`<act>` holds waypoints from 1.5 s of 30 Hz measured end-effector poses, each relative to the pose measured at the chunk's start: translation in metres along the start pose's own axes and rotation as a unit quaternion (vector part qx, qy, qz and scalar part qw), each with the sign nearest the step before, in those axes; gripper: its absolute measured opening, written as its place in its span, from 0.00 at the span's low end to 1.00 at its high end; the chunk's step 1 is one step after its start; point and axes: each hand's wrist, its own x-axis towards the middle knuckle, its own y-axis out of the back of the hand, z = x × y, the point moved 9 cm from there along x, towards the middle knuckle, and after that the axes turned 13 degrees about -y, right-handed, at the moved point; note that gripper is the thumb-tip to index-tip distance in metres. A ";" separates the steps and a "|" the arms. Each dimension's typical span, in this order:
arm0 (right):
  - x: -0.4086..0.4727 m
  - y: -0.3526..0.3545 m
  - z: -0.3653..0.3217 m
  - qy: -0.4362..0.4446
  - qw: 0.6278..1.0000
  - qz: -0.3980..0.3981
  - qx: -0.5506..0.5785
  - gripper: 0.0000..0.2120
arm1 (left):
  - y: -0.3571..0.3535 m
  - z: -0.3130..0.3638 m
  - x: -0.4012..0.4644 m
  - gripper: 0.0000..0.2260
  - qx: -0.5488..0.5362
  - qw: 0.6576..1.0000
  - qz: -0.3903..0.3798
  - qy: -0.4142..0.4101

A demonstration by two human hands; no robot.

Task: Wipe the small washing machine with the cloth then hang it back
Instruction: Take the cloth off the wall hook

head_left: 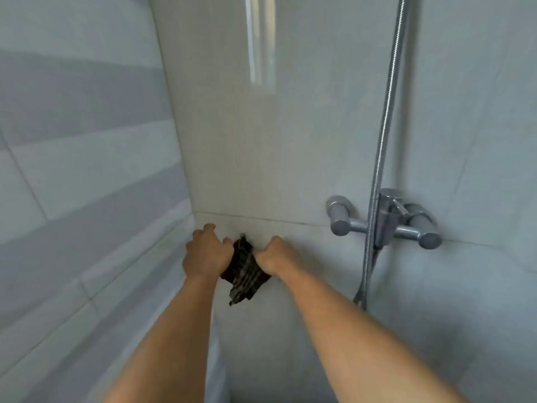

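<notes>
Pale grey tiled walls (87, 175) fill the view and meet in a corner left of the tap. A chrome tap (383, 222) with two round knobs sits on the back wall, and a ribbed metal hose (386, 112) runs down across it from the top edge and on below it. Two bare forearms reach up from the bottom edge toward the wall left of the tap. The left hand (207, 253) and right hand (277, 255) are level with each other, just below the tap's height. Between them hangs the cloth (244, 270), dark with pale checks, bunched against the wall. Each grip is closed on an upper edge of the cloth, fingers curled tight, the rest drooping below.
</notes>
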 end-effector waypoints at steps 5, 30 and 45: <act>0.045 -0.075 0.078 -0.079 0.970 -0.032 0.227 0.16 | -0.089 -0.091 -0.006 0.34 -0.212 0.968 -0.056 0.123; -0.139 -0.107 0.365 -0.025 0.867 -0.015 0.498 0.10 | -0.198 -0.122 -0.279 0.11 -0.383 0.919 -0.081 0.043; -0.297 -0.080 0.442 -0.005 0.928 0.052 0.368 0.16 | -0.234 -0.024 -0.468 0.04 -0.578 0.783 -0.225 0.051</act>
